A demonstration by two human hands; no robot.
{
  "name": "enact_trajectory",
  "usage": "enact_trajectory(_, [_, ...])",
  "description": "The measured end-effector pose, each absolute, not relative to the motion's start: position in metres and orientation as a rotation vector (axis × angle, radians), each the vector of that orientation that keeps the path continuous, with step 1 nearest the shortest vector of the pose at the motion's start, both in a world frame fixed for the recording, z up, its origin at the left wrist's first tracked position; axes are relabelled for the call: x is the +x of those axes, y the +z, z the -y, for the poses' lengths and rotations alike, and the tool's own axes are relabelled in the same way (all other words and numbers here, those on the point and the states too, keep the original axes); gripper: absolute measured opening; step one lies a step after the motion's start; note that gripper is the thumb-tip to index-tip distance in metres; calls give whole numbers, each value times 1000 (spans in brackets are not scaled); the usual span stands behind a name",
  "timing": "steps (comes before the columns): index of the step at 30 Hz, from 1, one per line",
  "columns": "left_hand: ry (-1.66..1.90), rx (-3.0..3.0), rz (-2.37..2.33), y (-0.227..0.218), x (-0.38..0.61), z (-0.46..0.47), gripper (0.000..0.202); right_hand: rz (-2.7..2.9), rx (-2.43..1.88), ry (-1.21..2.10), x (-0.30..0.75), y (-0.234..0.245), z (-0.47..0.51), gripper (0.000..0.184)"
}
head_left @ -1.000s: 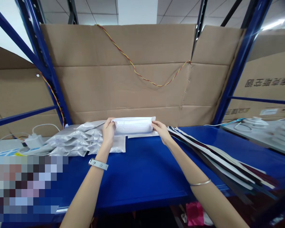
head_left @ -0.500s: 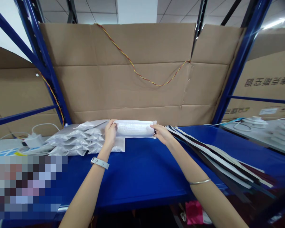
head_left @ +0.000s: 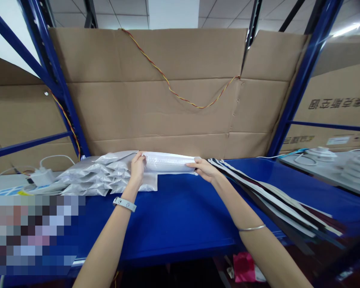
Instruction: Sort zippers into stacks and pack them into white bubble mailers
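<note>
A white padded bag (head_left: 167,163) lies nearly flat at the back of the blue shelf (head_left: 180,216), held at both ends. My left hand (head_left: 137,168) grips its left end with closed fingers. My right hand (head_left: 202,168) pinches its right end, thumb on top. Left of the bag sits a pile of silvery plastic bags (head_left: 99,178), touching it. To the right, a fanned stack of flat dark and white sleeves (head_left: 276,200) runs along the shelf.
A brown cardboard sheet (head_left: 168,92) backs the shelf, with a twisted red and yellow wire (head_left: 180,96) hanging across it. Blue rack posts (head_left: 60,88) stand on either side. A white charger and cables (head_left: 43,176) lie at the left. White round parts (head_left: 321,154) rest on the right bench.
The white bag has been tipped from upright, facing me, down to nearly flat, and lowered slightly. Both hands kept their hold on its ends.
</note>
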State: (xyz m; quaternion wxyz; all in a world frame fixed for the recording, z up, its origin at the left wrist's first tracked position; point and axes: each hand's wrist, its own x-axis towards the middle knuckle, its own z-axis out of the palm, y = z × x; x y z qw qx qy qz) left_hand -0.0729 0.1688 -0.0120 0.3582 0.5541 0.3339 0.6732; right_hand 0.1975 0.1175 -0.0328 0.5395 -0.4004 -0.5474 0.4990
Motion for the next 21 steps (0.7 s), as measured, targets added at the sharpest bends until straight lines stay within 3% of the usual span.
enact_trajectory(21, [1660, 1441, -913, -16, -65, -163, 14, 1493, -813, 1319, 196, -22, -98, 50])
